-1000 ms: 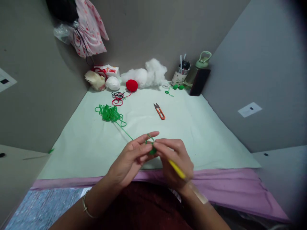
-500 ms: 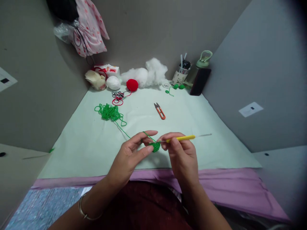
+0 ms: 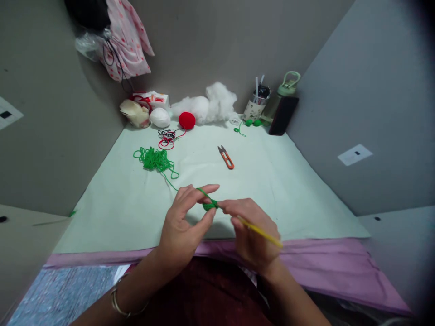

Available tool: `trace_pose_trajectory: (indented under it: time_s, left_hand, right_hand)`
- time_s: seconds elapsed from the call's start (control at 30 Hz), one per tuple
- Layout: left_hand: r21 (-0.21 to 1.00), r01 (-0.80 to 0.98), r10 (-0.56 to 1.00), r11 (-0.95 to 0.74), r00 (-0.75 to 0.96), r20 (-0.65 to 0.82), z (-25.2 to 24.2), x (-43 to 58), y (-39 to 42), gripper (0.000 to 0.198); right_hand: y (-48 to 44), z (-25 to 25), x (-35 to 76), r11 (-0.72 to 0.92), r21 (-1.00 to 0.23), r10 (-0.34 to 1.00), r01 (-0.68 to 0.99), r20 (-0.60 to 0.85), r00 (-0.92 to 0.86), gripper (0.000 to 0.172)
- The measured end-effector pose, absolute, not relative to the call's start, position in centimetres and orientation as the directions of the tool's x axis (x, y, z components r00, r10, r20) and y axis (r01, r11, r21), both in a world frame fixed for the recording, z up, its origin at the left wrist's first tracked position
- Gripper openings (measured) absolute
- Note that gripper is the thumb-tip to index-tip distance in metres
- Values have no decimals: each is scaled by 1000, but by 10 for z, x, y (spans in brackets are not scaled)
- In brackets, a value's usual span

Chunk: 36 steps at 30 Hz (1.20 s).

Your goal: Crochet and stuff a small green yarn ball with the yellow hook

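My left hand (image 3: 185,222) pinches a small green crochet piece (image 3: 210,206) between thumb and fingers, with a strand of green yarn running over the raised index finger. That strand leads back to a loose heap of green yarn (image 3: 154,159) on the table. In my right hand (image 3: 254,231) is a crochet hook with a yellow handle (image 3: 260,232), slanting down to the right. Its front end points at the crochet piece, but the tip is hidden near my fingers. The right fingertips are close beside the piece, and that hand is slightly blurred.
Thread snips (image 3: 226,157) with orange handles lie beyond my hands. Along the back are a red yarn ball (image 3: 186,120), a white ball (image 3: 160,117), white stuffing (image 3: 207,106), small green pieces (image 3: 253,122), a pen cup (image 3: 254,108), a green bottle (image 3: 288,88) and a dark phone (image 3: 283,116).
My right hand has turned, swinging the hook's handle end down toward me. The left hand and the crochet piece have shifted slightly left, and the piece has tilted flatter.
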<state>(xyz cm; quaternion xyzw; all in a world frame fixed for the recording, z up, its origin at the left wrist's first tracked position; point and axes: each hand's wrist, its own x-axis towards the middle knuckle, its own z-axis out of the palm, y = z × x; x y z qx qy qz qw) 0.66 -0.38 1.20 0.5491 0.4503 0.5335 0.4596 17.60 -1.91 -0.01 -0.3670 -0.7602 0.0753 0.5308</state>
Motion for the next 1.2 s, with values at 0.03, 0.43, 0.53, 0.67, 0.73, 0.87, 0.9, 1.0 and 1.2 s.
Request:
trace_pose_trajectory:
  time_s: [0.03,0.43,0.53,0.67,0.73,0.87,0.9,1.0,1.2]
  left_hand:
    - [988,-18,988,-156,10,156,12,9,-5,31]
    - [691,-589,899,419,376,-224,11,2,7,44]
    - [750,-546,908,372,383,-172,14,5,4,43]
    - [815,-490,932,310,326,-158,12,10,1,44]
    - [805,-503,937,315,301,-179,11,10,2,49]
    - [670,-544,849,505,450,-275,10,5,8,45]
    - [641,-552,833,533,476,-282,11,3,10,41]
    - [674,-573,874,466,414,-253,11,1,11,33]
    - [852,-422,906,308,402,-129,7,6,4,37]
  right_hand:
    - [-19,-3,176,736,-403,589,545,778,-220,28]
    - [-15,-3,172,543,-835,815,94,551,180,21]
    - [-11,-2,171,501,-864,857,48,503,113,19]
    - [-15,-8,170,559,-800,807,217,585,79,24]
    - [-18,-10,171,628,-663,721,407,693,14,31]
    - [-18,-7,174,658,-577,651,484,759,21,32]
    - [-16,-5,174,635,-655,685,410,722,92,26]
    - [-10,0,175,526,-846,818,85,530,223,19]
    - [-7,-5,174,440,-897,894,-37,433,110,16]
